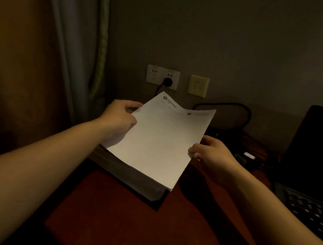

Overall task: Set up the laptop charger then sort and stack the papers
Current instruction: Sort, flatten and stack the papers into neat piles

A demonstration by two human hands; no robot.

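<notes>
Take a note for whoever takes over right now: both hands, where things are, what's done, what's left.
Left grip holds the papers by the left edge; right grip pinches the right edge.
The papers are held above the desk, left of the open laptop.
A black plug sits in the wall socket; whether its cable reaches the laptop can't be seen.
Left: finish sorting, stack the papers.

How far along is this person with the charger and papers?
Done, it seems: a black plug sits in the wall socket, though its cable's far end is hidden. In hand: the left hand and right hand hold a white sheet by its edges over a grey pile on the desk. Left: laying it down and finishing the stack.
</notes>
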